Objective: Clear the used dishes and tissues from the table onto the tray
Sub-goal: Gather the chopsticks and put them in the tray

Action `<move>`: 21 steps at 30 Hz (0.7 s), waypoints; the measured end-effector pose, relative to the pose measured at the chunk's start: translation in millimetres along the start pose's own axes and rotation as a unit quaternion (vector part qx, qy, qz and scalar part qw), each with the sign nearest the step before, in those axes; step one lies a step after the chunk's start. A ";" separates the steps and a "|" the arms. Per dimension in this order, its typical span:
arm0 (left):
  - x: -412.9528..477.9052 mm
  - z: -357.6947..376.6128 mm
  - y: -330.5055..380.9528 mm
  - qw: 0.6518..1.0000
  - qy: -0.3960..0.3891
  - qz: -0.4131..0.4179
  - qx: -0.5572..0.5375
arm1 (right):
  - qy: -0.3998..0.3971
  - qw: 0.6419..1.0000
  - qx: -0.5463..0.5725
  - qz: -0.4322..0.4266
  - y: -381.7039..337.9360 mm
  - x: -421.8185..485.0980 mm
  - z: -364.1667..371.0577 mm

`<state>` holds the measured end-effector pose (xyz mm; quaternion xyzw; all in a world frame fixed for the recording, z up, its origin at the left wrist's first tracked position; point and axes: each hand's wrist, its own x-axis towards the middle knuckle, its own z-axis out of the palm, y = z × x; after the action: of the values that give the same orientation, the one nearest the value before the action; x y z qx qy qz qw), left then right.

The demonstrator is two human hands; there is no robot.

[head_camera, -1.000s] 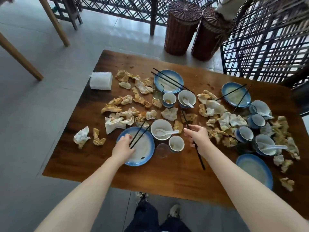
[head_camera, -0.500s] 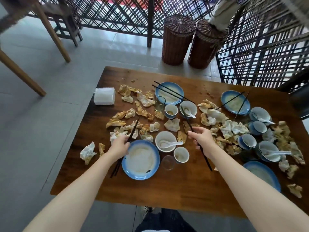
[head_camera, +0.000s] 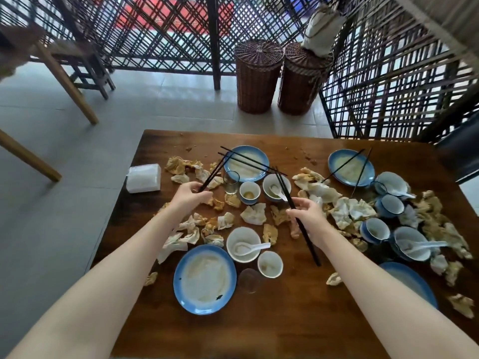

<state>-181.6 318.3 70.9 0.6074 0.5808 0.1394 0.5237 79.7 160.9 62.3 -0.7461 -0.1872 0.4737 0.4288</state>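
glossy dark wood table (head_camera: 272, 320), glazed ceramic plate (head_camera: 204, 278), crumpled paper tissues (head_camera: 255, 213), woven wicker baskets (head_camera: 256, 76).

Soft daylight is pouring through the lattice screens (head_camera: 388, 81) beyond the tabletop (head_camera: 259, 322), lighting it evenly and brightly. Only faint, short shadows are falling beside the blue plate (head_camera: 204, 278). Wide-angle distortion is bowing the screens and stretching the forearms (head_camera: 124, 268) near the frame's edges, and the corners above the tabletop are smearing into blur.
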 end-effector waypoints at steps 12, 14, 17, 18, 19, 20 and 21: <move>104.8 67.7 80.0 0.991 -0.028 0.067 0.112 | 0.055 0.994 0.095 0.003 -21.7 69.6 -52.7; 124.9 81.6 84.3 0.983 -0.041 0.068 0.163 | 0.060 0.993 0.100 0.002 -21.8 81.2 -59.7; 150.7 98.5 87.7 0.961 -0.057 0.086 0.255 | 0.066 0.994 0.090 -0.003 -19.7 95.8 -72.1; 158.0 103.6 87.4 0.952 -0.061 0.090 0.286 | 0.068 0.994 0.085 -0.006 -17.6 100.4 -76.7; 165.0 108.5 86.8 0.943 -0.064 0.092 0.312 | 0.069 0.994 0.081 -0.007 -14.6 104.8 -81.7; 171.7 113.1 86.0 0.935 -0.068 0.095 0.334 | 0.071 0.994 0.078 -0.008 -11.6 109.3 -86.3; 178.5 117.3 85.2 0.928 -0.072 0.099 0.351 | 0.073 0.994 0.077 -0.009 -8.5 113.4 -90.8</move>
<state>8.5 433.7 12.2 0.8153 0.4901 -0.0661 0.3013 214.1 201.4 23.9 -0.7416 -0.1253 0.4275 0.5016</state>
